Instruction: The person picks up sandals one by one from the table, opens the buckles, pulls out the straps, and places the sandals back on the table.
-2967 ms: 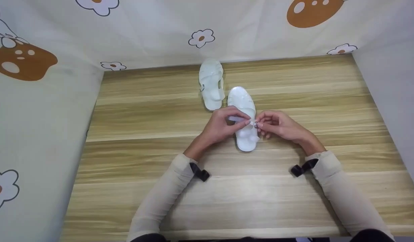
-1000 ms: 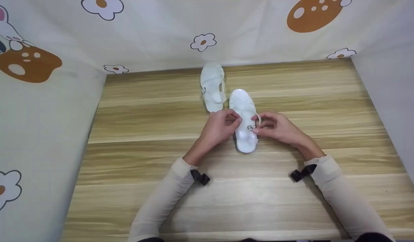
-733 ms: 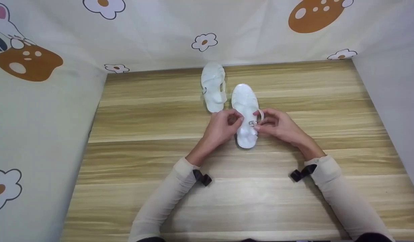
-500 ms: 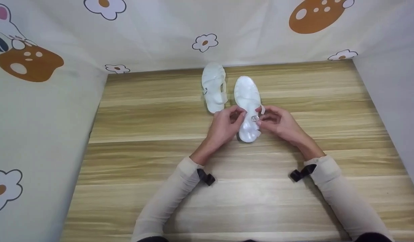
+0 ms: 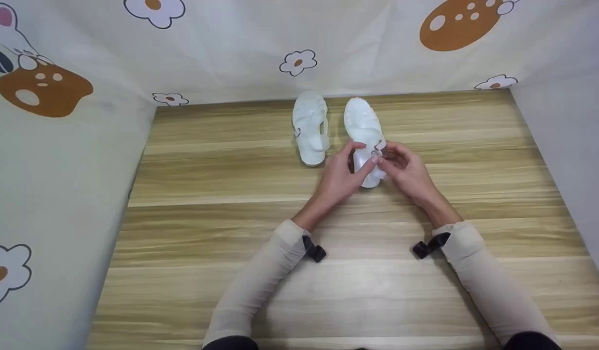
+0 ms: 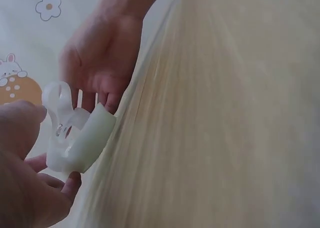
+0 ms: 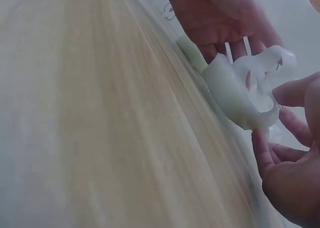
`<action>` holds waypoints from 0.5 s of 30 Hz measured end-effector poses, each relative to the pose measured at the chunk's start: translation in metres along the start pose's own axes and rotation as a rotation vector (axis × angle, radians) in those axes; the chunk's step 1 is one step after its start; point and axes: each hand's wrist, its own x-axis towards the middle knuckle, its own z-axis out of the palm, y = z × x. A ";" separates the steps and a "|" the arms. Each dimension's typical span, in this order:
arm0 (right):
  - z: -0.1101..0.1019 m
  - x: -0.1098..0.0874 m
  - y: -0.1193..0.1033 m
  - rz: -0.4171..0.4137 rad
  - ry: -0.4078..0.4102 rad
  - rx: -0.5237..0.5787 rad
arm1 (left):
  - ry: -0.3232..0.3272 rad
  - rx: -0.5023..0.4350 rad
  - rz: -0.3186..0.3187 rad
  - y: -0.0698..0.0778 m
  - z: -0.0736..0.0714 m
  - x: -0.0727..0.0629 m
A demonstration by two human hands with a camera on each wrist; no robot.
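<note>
A white jelly sandal (image 5: 362, 121) is between my two hands in the head view, toe pointing away. My left hand (image 5: 342, 170) grips its left side with curled fingers, the thumb reaching across to the small metal buckle (image 5: 376, 153). From the other side, my right hand (image 5: 410, 174) pinches the strap near the buckle. Seen in the left wrist view, the sandal's heel (image 6: 92, 140) is turned toward the camera, with a looped strap (image 6: 57, 96) standing up. The right wrist view shows the same heel (image 7: 232, 96) with fingertips beneath it. Where the strap end runs is partly hidden by fingers.
A second white sandal (image 5: 310, 146) lies to the left on the wood-grain table (image 5: 221, 194), close to the back wall. Patterned cloth (image 5: 231, 53) encloses the back and sides. A black wrist mount (image 5: 315, 249) sits at each cuff.
Both hands have carried the sandal away from the body and slightly right. The left thumb has moved across to the buckle. The left sandal has stayed put.
</note>
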 end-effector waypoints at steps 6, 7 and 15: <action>0.003 0.015 0.006 -0.027 0.043 0.031 | 0.017 -0.011 -0.089 0.000 0.010 0.012; 0.003 0.018 0.006 -0.032 0.047 0.036 | 0.020 -0.018 -0.102 -0.001 0.012 0.014; 0.007 0.037 0.007 -0.061 0.089 0.036 | 0.065 -0.049 -0.168 -0.002 0.020 0.030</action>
